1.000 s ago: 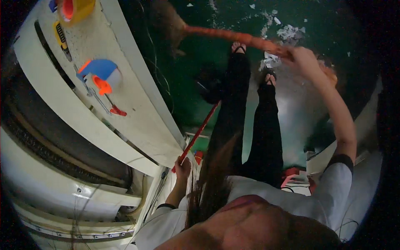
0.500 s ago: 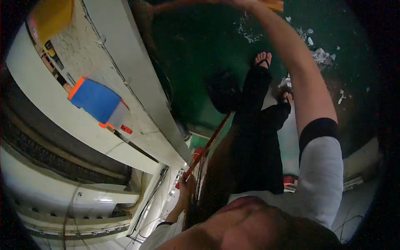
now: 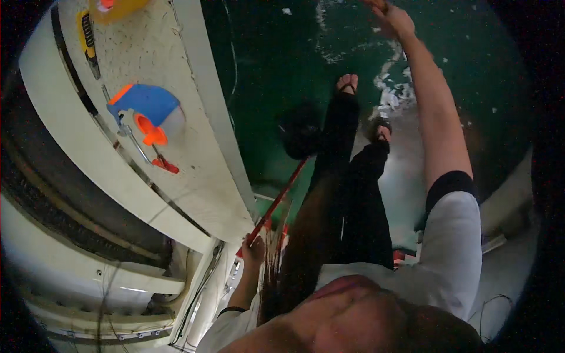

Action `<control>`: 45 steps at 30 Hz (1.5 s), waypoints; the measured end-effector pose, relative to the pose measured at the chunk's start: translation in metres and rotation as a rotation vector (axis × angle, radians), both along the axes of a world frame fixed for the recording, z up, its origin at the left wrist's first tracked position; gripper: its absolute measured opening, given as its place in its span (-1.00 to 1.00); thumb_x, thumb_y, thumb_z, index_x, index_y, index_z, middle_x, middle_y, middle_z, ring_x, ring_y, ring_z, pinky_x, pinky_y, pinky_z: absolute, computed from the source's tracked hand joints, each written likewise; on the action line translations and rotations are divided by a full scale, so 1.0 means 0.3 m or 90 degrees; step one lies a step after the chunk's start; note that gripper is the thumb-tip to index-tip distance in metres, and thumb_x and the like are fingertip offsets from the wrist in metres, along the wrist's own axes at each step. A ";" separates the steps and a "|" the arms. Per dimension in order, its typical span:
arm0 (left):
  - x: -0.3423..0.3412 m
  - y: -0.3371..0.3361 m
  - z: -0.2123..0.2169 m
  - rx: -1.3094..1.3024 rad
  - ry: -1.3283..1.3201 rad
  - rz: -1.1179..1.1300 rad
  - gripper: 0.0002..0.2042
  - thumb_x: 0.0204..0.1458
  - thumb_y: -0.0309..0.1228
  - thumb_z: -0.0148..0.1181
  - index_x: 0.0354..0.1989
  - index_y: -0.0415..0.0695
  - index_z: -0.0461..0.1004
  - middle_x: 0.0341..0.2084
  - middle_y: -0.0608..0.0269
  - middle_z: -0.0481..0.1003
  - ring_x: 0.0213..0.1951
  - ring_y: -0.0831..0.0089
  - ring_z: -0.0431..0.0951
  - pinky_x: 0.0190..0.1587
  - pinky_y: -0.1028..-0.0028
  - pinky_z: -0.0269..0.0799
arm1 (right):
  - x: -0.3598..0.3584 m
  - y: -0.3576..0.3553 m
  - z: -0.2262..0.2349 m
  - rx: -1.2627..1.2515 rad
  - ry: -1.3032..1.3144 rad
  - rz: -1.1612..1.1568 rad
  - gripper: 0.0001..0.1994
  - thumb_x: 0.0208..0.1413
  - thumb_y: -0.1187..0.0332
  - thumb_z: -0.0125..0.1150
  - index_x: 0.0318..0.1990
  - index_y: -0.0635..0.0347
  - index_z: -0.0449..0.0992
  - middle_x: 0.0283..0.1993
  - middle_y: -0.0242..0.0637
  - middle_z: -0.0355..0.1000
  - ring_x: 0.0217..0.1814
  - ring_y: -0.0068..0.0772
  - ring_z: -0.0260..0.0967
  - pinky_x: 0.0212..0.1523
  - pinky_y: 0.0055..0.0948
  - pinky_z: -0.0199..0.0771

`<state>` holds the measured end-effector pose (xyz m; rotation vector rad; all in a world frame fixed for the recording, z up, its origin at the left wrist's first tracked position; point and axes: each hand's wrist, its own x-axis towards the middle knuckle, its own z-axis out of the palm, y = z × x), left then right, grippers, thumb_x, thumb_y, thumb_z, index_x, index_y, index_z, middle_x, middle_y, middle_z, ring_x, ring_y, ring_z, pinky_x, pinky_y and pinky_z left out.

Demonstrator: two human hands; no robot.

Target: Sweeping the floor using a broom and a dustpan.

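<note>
At the lower middle-left, my left hand [image 3: 253, 253] is wrapped round a long red handle [image 3: 275, 203]. The handle slants up to a black head [image 3: 301, 130] near the floor; that head is too dark to tell its kind. My right arm reaches far up, and my right hand [image 3: 395, 22] is closed on a brownish-orange piece [image 3: 378, 5] cut off by the upper edge. White scraps [image 3: 391, 97] lie scattered on the green floor [image 3: 265, 53], many of them beside my sandalled feet [image 3: 347, 84].
To the left runs a pale machine ledge [image 3: 203, 176]. On it lie a yellow utility knife [image 3: 88, 41], a blue and orange item [image 3: 147, 103], a red-handled tool [image 3: 165, 166] and a bent metal rod [image 3: 138, 146]. A yellow object [image 3: 120, 9] sits at the top.
My view has shifted, bringing more of the ledge's tools into sight. My right hand now shows, farther right, at the upper edge. My left hand keeps hold of the red handle.
</note>
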<state>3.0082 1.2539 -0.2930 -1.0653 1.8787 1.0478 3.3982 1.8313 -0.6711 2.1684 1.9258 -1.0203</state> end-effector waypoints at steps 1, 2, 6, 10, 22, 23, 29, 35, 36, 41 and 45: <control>0.002 -0.007 0.004 0.009 -0.006 0.002 -0.81 0.04 -0.20 -0.05 -0.25 0.03 0.37 -0.46 0.20 0.43 -0.41 0.40 0.42 -0.37 0.51 0.36 | 0.093 -0.057 -0.007 -0.010 -0.004 -0.016 -0.54 -0.03 -0.09 -0.05 -0.17 0.10 0.42 -0.25 -0.06 0.42 -0.20 -0.06 0.38 -0.25 -0.20 0.38; 0.003 -0.027 0.014 0.045 -0.031 -0.027 -0.81 0.04 -0.20 -0.05 -0.25 0.02 0.37 -0.48 0.21 0.43 -0.44 0.42 0.41 -0.40 0.51 0.35 | 0.148 -0.102 0.017 -0.021 -0.002 -0.029 -0.45 -0.04 -0.16 -0.10 -0.15 0.15 0.40 -0.23 0.02 0.40 -0.17 0.06 0.34 -0.20 -0.14 0.34; 0.015 -0.098 0.000 0.140 -0.044 -0.111 -0.81 0.04 -0.19 -0.06 -0.37 -0.03 0.37 -0.56 0.31 0.41 -0.53 0.50 0.37 -0.49 0.56 0.29 | 0.388 -0.353 0.292 -0.136 -0.079 -0.102 -0.43 -0.05 -0.14 -0.07 -0.25 0.30 0.42 -0.29 0.07 0.41 -0.19 0.07 0.34 -0.19 -0.17 0.32; -0.022 -0.225 -0.015 0.202 -0.108 -0.102 -0.82 0.04 -0.23 -0.06 -0.41 -0.05 0.36 -0.57 0.35 0.42 -0.49 0.52 0.41 -0.45 0.57 0.30 | 0.602 -0.669 0.681 -0.287 -0.024 -0.174 -0.53 -0.03 0.00 0.00 -0.25 0.32 0.42 -0.31 0.10 0.40 -0.19 0.07 0.35 -0.21 -0.19 0.32; 0.160 -0.489 -0.182 0.263 0.047 -0.094 -0.78 -0.02 -0.22 0.03 -0.38 -0.12 0.34 -0.50 0.24 0.44 -0.44 0.44 0.45 -0.42 0.54 0.35 | 0.865 -1.235 1.470 -0.210 0.063 -0.109 -0.56 -0.03 0.22 0.13 -0.03 0.32 0.31 -0.17 -0.09 0.39 -0.13 -0.27 0.35 -0.12 -0.41 0.29; 0.182 -0.475 -0.177 0.220 0.049 -0.080 -0.77 -0.04 -0.22 0.04 -0.40 -0.14 0.34 -0.51 0.23 0.42 -0.46 0.43 0.43 -0.41 0.54 0.34 | 0.857 -1.223 1.487 -0.210 0.053 -0.111 -0.56 -0.03 0.22 0.13 -0.03 0.32 0.31 -0.17 -0.09 0.39 -0.13 -0.27 0.35 -0.12 -0.41 0.29; 0.301 -0.479 -0.167 0.206 0.154 -0.028 -0.78 -0.01 -0.24 0.00 -0.40 -0.17 0.34 -0.53 0.22 0.40 -0.46 0.40 0.38 -0.37 0.47 0.34 | 0.874 -0.773 1.244 -0.027 0.170 -0.052 -0.48 0.01 0.20 0.08 0.11 0.23 0.20 0.02 -0.21 0.30 0.02 -0.41 0.24 0.01 -0.49 0.20; 0.170 -0.718 -0.294 0.182 0.076 0.039 -0.75 0.06 -0.24 -0.10 -0.35 -0.19 0.37 -0.48 0.21 0.42 -0.37 0.37 0.41 -0.28 0.44 0.33 | 0.899 -0.331 0.852 -0.093 -0.040 -0.043 -0.51 0.09 0.07 -0.07 0.04 0.28 0.25 -0.11 -0.15 0.39 -0.18 -0.29 0.37 -0.18 -0.43 0.37; 0.103 -0.861 -0.324 0.234 0.040 0.045 -0.74 0.05 -0.23 -0.09 -0.34 -0.20 0.37 -0.47 0.21 0.43 -0.35 0.36 0.42 -0.24 0.44 0.33 | 0.854 -0.327 0.783 -0.144 0.018 -0.097 -0.51 0.10 0.04 -0.13 0.02 0.28 0.26 -0.15 -0.13 0.41 -0.25 -0.26 0.40 -0.24 -0.41 0.40; 0.241 -0.497 -0.296 0.239 0.071 -0.061 -0.69 -0.03 -0.19 0.04 -0.25 -0.19 0.32 -0.43 0.21 0.44 -0.31 0.34 0.43 -0.16 0.42 0.32 | 1.193 -0.973 0.606 0.008 -0.250 -0.056 -0.41 0.10 -0.03 -0.24 0.15 0.21 0.06 -0.17 0.10 0.37 -0.19 -0.01 0.39 -0.26 -0.19 0.39; 0.106 -0.771 -0.290 0.330 -0.027 0.080 -0.69 -0.06 -0.20 0.09 -0.26 -0.17 0.31 -0.46 0.22 0.44 -0.34 0.32 0.43 -0.27 0.44 0.33 | 0.775 -1.353 0.982 -0.199 -0.019 -0.127 -0.53 0.11 0.15 -0.11 0.13 0.19 0.15 -0.07 -0.04 0.33 -0.01 -0.13 0.28 -0.06 -0.37 0.25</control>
